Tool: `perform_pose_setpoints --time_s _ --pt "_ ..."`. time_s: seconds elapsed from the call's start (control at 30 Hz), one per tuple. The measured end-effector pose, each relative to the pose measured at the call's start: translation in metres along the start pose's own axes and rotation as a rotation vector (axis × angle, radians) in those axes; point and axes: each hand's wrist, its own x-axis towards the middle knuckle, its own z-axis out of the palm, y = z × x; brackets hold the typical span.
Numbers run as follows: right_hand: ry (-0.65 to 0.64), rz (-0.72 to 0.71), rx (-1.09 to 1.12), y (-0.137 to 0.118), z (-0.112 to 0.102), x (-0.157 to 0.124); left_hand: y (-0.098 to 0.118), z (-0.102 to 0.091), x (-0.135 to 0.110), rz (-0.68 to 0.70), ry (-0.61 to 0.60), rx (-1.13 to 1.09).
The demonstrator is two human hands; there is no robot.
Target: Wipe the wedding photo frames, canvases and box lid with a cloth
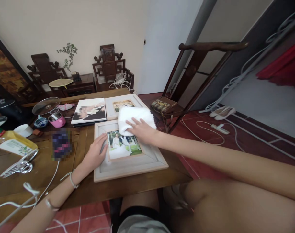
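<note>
A pale wooden picture frame (137, 162) lies flat near the table's front edge, a photo of two people in wedding clothes (121, 147) at its centre. My left hand (97, 150) rests on its left border, fingers stretched out and thumb apart. In my right hand (142, 129) is a folded white towel (135, 115), pressed over the frame's upper part and covering the photo's top right. Behind it lies a second pale frame (110, 108) with another photo, partly hidden by the towel. A photo album (89, 110) touches that frame's left side.
On the wooden table (83, 174) at left are a pink mug (57, 120), a blue-and-white spoon (40, 121), a glass lid (46, 105), an oil bottle (18, 142), a hair claw (22, 165) and white cables. A wooden chair (193, 64) holding a plaid bag (162, 105) stands right.
</note>
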Motion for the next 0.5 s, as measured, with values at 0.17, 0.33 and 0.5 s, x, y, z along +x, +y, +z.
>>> perform_pose_setpoints --time_s 0.17,0.33,0.5 --pt "-0.134 0.029 0.035 -0.024 -0.022 -0.002 0.0 -0.002 0.001 -0.007 -0.008 -0.003" --pt "-0.293 -0.038 0.1 -0.044 -0.054 -0.023 0.002 -0.002 0.0 -0.014 -0.004 -0.003" --pt "-0.44 -0.201 0.249 -0.046 -0.082 -0.058 0.009 0.0 0.001 -0.028 -0.009 0.002"
